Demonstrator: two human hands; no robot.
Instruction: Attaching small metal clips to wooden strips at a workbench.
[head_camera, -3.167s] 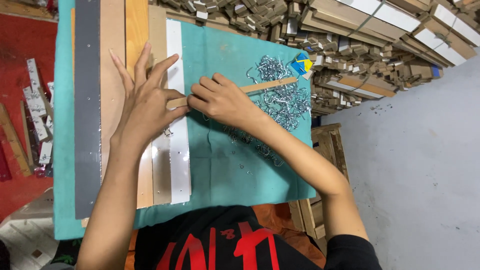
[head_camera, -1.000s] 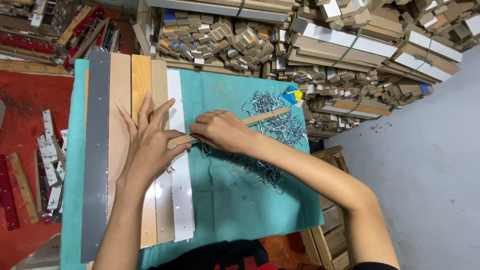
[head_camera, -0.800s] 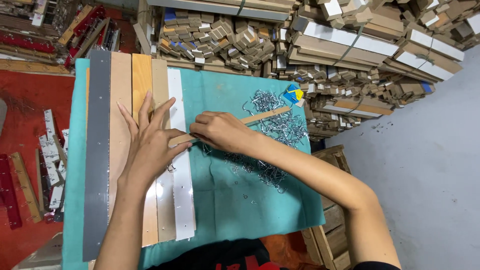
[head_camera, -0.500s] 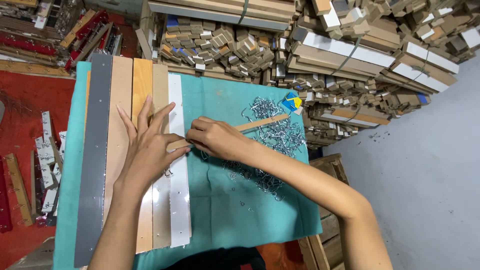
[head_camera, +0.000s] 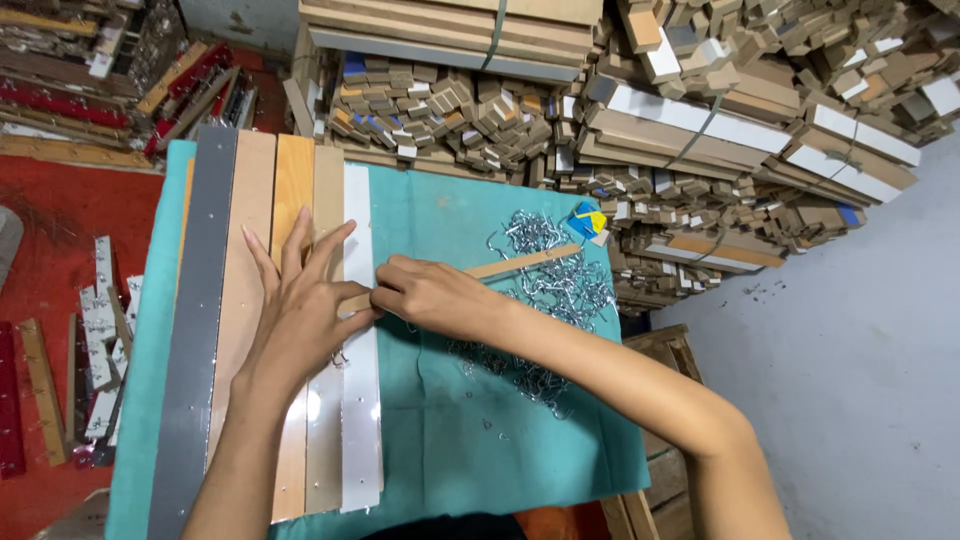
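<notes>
The left hand (head_camera: 300, 315) lies flat with fingers spread across a row of long boards (head_camera: 290, 190) set side by side on a teal cloth (head_camera: 470, 440). From the person's left the boards run grey, pale pink, orange-tan, light tan, then a white strip (head_camera: 360, 440) at the right edge of the row. The palm presses on the tan boards and the thumb reaches to the white strip.

The right hand (head_camera: 425, 295) is curled, its fingertips pressed together around the near end of a thin wooden stick (head_camera: 520, 263). That end meets the left thumb just at the white strip. The stick runs from there up and to the right, over the cloth and across a heap of small metal hooks (head_camera: 555, 285). Whether the fingers also pinch a hook cannot be told.

The hooks lie in a loose heap under and beyond the right forearm, some scattered toward the near edge of the cloth. A small blue and yellow packet (head_camera: 585, 222) sits just past the stick's far end.

Bare cloth lies open below the right arm. Beyond the cloth's far edge stand stacked wood blocks and bundled strips (head_camera: 650, 120), close behind. Left of the cloth is red floor (head_camera: 60, 230) with loose pieces on it
</notes>
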